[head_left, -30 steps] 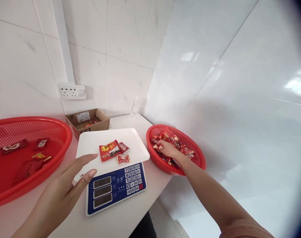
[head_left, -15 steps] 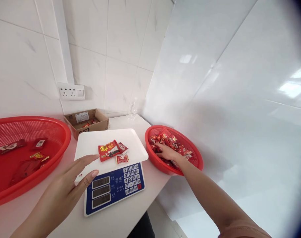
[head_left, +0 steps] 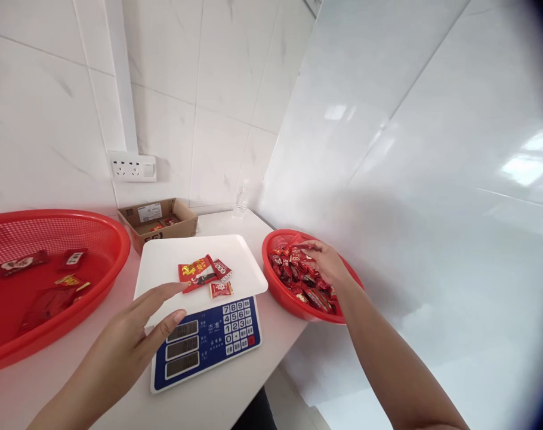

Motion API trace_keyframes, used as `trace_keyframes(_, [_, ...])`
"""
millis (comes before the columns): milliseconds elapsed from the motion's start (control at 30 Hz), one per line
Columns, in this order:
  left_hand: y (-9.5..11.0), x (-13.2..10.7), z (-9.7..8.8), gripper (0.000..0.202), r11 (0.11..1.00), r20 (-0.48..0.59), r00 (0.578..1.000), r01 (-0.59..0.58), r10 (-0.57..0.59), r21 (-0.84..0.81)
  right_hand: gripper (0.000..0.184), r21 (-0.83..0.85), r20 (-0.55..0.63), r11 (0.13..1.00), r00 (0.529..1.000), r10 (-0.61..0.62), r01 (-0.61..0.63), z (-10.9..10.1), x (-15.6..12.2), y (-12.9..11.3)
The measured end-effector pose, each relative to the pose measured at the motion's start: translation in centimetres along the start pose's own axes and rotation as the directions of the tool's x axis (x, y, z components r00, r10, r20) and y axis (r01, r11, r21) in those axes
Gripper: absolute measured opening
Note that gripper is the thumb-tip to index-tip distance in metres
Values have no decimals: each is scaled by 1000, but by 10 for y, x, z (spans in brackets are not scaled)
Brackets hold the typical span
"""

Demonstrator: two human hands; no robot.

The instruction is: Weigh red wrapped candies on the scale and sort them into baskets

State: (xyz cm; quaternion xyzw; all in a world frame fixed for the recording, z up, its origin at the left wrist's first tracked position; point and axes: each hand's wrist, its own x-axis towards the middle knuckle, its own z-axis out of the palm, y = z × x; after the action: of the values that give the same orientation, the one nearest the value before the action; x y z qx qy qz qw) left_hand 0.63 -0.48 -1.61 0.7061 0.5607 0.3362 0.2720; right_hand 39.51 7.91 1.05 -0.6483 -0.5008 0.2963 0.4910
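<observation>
My left hand (head_left: 123, 334) hovers at the left front of a white and blue digital scale (head_left: 213, 325), thumb and fingers apart, holding nothing. Its index fingertip reaches a large red candy packet (head_left: 195, 272) on the white weighing pan (head_left: 164, 254); whether it touches is unclear. Beside that packet lie a dark red wrapped candy (head_left: 222, 270) and a small red candy (head_left: 221, 290). At the right, my right hand (head_left: 327, 263) is over a red round basket (head_left: 278, 292) full of red wrapped candies (head_left: 305, 278). Its fingers are parted and slightly bent, close to the packets.
A large red basket (head_left: 114, 263) with a few packets stands at the left. Behind the scale is a cardboard box (head_left: 164, 230) with packets inside. A clear plastic bottle (head_left: 240, 203) is in the corner of the white table (head_left: 280, 334). Walls rise behind and at the right.
My right hand has moved right and farther back over the basket, uncovering candies near the front. My left hand has shifted slightly right. The candies on the pan have stayed put.
</observation>
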Motion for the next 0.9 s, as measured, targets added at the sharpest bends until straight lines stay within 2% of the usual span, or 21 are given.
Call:
trace_keyframes(100, [9, -4, 12, 50, 965, 116, 993, 67, -38, -254, 22, 182, 70, 983, 997, -12, -1, 28, -27, -23])
trace_keyframes(200, [19, -8, 27, 60, 811, 268, 963, 168, -14, -561, 22, 418, 257, 905, 966, -33, -80, 73, -63, -36])
trace_keyframes(267, [24, -10, 34, 72, 672, 348, 937, 250, 13, -698, 20, 423, 365, 904, 925, -107, -63, 103, -88, -39])
trace_keyframes(333, [27, -10, 38, 77, 560, 392, 920, 314, 20, -766, 21, 382, 424, 924, 884, -198, 24, 129, -108, -40])
trace_keyframes(433, [28, -7, 38, 71, 509, 397, 917, 361, -40, -782, 23, 345, 423, 932, 868, -260, 110, 153, -124, -41])
trace_keyframes(533, [23, -1, 37, 65, 530, 368, 923, 368, -111, -764, 24, 318, 402, 941, 882, -244, 115, 156, -121, -39])
trace_keyframes(600, [17, 3, 36, 60, 578, 314, 939, 337, -144, -743, 28, 256, 333, 951, 908, -256, 174, 152, -111, -35])
trace_keyframes(667, [11, 7, 33, 56, 677, 211, 957, 291, -200, -676, 31, 145, 216, 951, 929, -301, 275, 145, -99, -28])
trace_keyframes(767, [0, 12, 26, 50, 848, 42, 971, 226, -235, -480, 29, -28, 112, 918, 913, -391, 397, 142, -82, -16])
trace_keyframes(833, [-6, 14, 22, 47, 924, -4, 983, 171, -184, -341, 31, -109, 149, 886, 888, -435, 452, 147, -76, -11])
trace_keyframes(900, [-10, 15, 20, 47, 972, -28, 993, 109, -118, -209, 38, -191, 247, 847, 859, -448, 496, 155, -75, -9])
